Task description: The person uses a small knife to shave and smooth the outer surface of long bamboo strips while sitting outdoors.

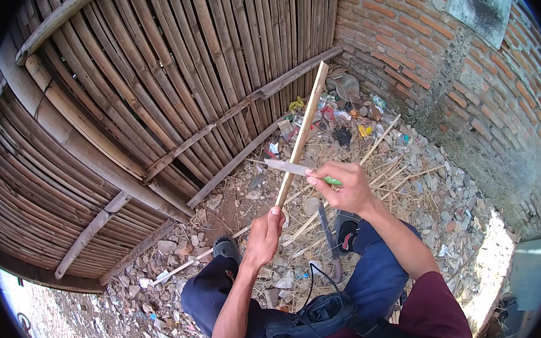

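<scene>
Slat: a pale slat (305, 131) slants up and away from the person, its far end toward the corner of the bamboo wall (224, 58) and the brick wall (393, 32)
Left hand: closed round the slat's near end (264, 236); the fingers and palm hide that end
Right hand: wrapped round the knife (343, 188); the green handle (333, 181) shows only in part
Knife: the blade (283, 166) crosses the slat above the left hand, tip to the left; whether its edge bites into the wood, I cannot tell
Machete: lies between the shoes (227, 248) on the rubble (274, 299), dark blade (328, 231) away from the person; its upper part is hard to make out
Strips: thin pale strips (379, 140) lie about the rubble; some pass behind the arms
Writing: pale lettering on the maroon shirt (437, 308), cut by the lower edge; print on the litter (342, 115) is too small to read
Pouch: black (320, 311), at the lap, partly under a cable (302, 309)
</scene>
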`<state>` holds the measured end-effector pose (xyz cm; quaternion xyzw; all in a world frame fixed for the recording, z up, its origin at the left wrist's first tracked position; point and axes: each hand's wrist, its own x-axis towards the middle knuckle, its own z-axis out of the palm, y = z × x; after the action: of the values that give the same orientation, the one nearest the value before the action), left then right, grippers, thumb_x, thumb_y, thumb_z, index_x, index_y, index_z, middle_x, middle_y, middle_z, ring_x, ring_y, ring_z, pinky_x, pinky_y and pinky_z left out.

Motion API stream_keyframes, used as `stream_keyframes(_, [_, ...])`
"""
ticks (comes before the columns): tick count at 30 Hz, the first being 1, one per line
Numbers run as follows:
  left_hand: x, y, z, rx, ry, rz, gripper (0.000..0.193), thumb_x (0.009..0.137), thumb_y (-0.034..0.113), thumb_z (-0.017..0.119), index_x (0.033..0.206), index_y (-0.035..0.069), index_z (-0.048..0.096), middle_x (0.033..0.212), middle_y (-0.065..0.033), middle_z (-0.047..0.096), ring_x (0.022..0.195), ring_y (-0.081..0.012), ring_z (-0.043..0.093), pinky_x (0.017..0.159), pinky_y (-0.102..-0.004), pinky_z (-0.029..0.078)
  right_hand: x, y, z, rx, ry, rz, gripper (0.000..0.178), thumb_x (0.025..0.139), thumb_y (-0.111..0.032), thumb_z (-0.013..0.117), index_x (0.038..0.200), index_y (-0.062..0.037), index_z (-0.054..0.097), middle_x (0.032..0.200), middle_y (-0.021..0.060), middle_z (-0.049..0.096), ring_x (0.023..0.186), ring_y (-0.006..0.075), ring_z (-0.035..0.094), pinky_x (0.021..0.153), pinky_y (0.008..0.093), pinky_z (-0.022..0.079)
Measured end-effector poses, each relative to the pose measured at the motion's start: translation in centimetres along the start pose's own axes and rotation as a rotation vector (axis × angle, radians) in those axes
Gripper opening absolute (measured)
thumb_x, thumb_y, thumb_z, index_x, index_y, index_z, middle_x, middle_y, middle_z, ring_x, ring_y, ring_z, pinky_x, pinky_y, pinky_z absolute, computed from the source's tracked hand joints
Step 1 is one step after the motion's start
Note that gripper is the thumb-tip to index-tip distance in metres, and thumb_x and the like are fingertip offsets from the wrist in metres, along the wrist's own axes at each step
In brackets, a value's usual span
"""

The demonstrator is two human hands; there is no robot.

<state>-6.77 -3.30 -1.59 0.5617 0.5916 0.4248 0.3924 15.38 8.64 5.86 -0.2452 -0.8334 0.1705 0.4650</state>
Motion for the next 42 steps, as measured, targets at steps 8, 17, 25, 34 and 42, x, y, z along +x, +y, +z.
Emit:
stream_keyframes(8, [-0.2,0.2,-0.4,-0.181,-0.094,-0.100,0.064,0.120,0.049,0.028,0.077,0.006,0.049,0.062,0.0007,0.041,0.057,-0.0130,0.037,0.055,-0.0356,0.034,0.0,-0.6,1.3,0.091,-0.108,0.029,0.006,0.090,-0.005,0.082,0.093,-0.0017,0.079,0.084,0.0117,0.078,0.070,0.0257,0.075,0.062,0.0359,0.056])
stream_keyframes(17, [-0.7,0.6,-0.3,-0.131,-0.083,-0.075,0.064,0.117,0.058,0.026,0.077,0.011,0.043,0.065,0.0043,0.036,0.058,-0.0102,0.033,0.054,-0.0333,0.030,1.6,3.4,-1.9,-0.036,0.097,0.124,0.007,0.097,-0.009,0.077,0.097,-0.0016,0.077,0.085,0.0093,0.079,0.068,0.0176,0.074,0.057,0.0317,0.053])
stream_keyframes(25, [-0.5,0.2,-0.2,0.045,0.032,-0.057,0.065,0.118,0.051,0.033,0.079,0.002,0.051,0.064,-0.0029,0.045,0.062,-0.0171,0.043,0.060,-0.0397,0.038,1.1,3.4,-3.6,-0.096,0.179,0.165,0.006,0.098,-0.007,0.076,0.098,-0.0015,0.077,0.084,0.0098,0.078,0.066,0.0156,0.072,0.055,0.0297,0.050])
stream_keyframes(34, [-0.2,1.3,0.1,0.165,0.127,-0.013,0.051,0.117,0.037,0.042,0.098,-0.006,0.063,0.074,-0.0306,0.059,0.074,-0.0543,0.058,0.069,-0.0566,0.044,-0.9,-0.1,1.3,-0.092,-0.054,-0.042,0.011,0.090,-0.011,0.082,0.101,-0.0093,0.081,0.077,0.0060,0.071,0.058,0.0233,0.067,0.050,0.0354,0.050])
stream_keyframes(42, [-0.4,1.3,0.6,0.250,0.191,0.038,0.040,0.117,0.031,0.046,0.103,-0.003,0.062,0.069,-0.0324,0.057,0.069,-0.0583,0.058,0.065,-0.0613,0.042,-0.7,0.3,1.9,-0.073,-0.071,-0.028,0.009,0.091,-0.011,0.081,0.099,-0.0079,0.081,0.079,0.0071,0.074,0.059,0.0232,0.068,0.051,0.0368,0.051])
